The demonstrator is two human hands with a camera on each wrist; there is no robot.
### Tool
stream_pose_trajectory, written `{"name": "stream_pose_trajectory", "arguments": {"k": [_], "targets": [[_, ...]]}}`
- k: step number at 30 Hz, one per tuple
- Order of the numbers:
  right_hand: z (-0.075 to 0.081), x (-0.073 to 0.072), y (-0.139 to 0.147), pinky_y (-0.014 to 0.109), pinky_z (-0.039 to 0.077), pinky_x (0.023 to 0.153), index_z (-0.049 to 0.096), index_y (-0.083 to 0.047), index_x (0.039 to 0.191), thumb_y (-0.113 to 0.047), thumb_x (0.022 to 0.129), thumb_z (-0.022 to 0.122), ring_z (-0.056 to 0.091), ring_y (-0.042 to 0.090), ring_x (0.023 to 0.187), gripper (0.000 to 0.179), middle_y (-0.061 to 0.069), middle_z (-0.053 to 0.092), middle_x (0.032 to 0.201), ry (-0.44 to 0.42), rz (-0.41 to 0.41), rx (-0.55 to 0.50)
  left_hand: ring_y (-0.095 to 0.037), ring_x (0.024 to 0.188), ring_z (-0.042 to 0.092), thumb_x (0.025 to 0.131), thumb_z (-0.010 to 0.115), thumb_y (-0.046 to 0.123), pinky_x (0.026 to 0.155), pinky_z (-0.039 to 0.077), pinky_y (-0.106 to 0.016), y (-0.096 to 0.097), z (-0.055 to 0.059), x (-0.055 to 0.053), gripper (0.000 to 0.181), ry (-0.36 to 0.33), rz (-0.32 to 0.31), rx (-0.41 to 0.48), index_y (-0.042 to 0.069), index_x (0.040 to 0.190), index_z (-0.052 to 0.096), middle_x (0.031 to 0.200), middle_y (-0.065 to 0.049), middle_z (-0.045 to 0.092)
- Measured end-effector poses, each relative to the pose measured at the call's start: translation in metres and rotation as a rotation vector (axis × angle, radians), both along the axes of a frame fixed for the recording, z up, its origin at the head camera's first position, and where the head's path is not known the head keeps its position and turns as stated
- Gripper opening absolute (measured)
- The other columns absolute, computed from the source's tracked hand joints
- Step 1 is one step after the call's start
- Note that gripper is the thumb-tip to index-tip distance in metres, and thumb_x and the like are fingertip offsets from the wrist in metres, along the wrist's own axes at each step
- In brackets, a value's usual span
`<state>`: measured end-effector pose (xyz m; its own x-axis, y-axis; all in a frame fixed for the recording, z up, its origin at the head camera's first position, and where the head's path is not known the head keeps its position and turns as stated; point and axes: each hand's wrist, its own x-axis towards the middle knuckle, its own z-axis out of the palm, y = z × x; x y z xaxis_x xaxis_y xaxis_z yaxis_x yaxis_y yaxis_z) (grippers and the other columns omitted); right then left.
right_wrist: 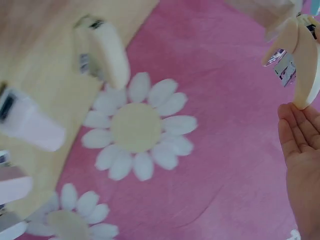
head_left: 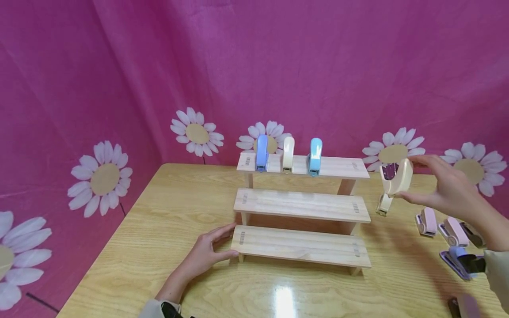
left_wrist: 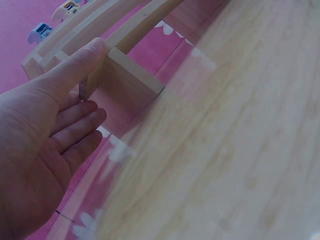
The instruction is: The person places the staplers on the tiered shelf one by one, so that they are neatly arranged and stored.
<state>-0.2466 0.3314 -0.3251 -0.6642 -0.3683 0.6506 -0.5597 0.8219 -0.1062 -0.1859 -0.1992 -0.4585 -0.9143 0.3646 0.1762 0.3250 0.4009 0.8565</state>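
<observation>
A three-tier wooden display rack (head_left: 302, 205) stands on the table. My left hand (head_left: 204, 251) grips the left end of its bottom step, thumb at the front corner; in the left wrist view the thumb (left_wrist: 75, 67) lies along the board and the index finger is mostly hidden. To the right of the rack, my right hand (head_left: 453, 190) holds a cream stapler (head_left: 402, 179) in the air between thumb and fingers. Below it, another cream stapler (head_left: 384, 204) is on the table. Along the top step stand a blue stapler (head_left: 261, 152), a cream one and a light blue one.
On the table at right are two pink staplers (head_left: 454, 232), a dark one (head_left: 473, 235) and a purple one (head_left: 457, 260). A blurred mauve object (head_left: 467, 307) is at the bottom right edge. A magenta curtain (head_left: 318, 66) with daisies hangs behind the table (head_left: 167, 207).
</observation>
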Motion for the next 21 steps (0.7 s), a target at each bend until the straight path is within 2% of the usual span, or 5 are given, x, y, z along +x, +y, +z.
{"name": "stream_pose_trajectory", "arguments": {"k": [6,12,16,18,21], "targets": [[0.018,-0.007,-0.023,-0.009,0.021,0.090,0.056,0.001,0.129,-0.016,0.045,0.096,0.040,-0.014,0.106,0.094,0.017,0.063,0.118,-0.002,0.087,-0.004,-0.034,0.124,0.060,0.083,0.077,0.027,0.108,0.049,-0.042,0.000,0.000,0.000,0.073,-0.008,-0.006,0.013,0.000,0.144,0.046,0.138,-0.020,0.058],[0.028,-0.020,-0.043,-0.009,0.024,0.095,0.056,0.003,0.128,-0.031,0.057,0.095,0.045,-0.008,0.107,0.088,0.019,0.062,0.115,0.033,0.223,-0.003,-0.034,0.124,0.060,0.083,0.077,0.027,0.108,0.049,-0.041,-0.001,-0.001,0.000,0.073,-0.007,-0.007,0.020,0.000,0.144,0.046,0.139,-0.020,0.057],[0.032,-0.029,-0.056,-0.007,0.027,0.095,0.057,0.004,0.126,-0.046,0.065,0.089,0.052,0.011,0.101,0.084,0.016,0.063,0.110,0.056,0.269,0.009,-0.034,0.124,0.060,0.082,0.078,0.026,0.108,0.049,-0.041,-0.001,-0.001,0.000,0.073,-0.006,-0.006,0.021,0.000,0.143,0.046,0.139,-0.020,0.057],[0.034,-0.032,-0.063,-0.006,0.027,0.094,0.057,0.005,0.125,-0.039,0.064,0.091,0.054,0.020,0.100,0.083,0.017,0.063,0.111,0.048,0.268,0.029,-0.034,0.124,0.060,0.082,0.078,0.026,0.108,0.049,-0.041,-0.001,-0.001,0.000,0.074,-0.009,-0.008,0.022,0.000,0.143,0.046,0.138,-0.020,0.057],[0.037,-0.034,-0.072,0.015,0.045,0.094,0.057,0.006,0.125,-0.024,0.057,0.093,0.056,0.028,0.101,0.083,0.018,0.063,0.113,0.014,0.236,0.069,-0.035,0.124,0.059,0.082,0.078,0.026,0.107,0.049,-0.041,0.000,-0.001,0.000,0.074,-0.012,-0.013,0.031,-0.001,0.143,0.046,0.139,-0.021,0.056]]}}
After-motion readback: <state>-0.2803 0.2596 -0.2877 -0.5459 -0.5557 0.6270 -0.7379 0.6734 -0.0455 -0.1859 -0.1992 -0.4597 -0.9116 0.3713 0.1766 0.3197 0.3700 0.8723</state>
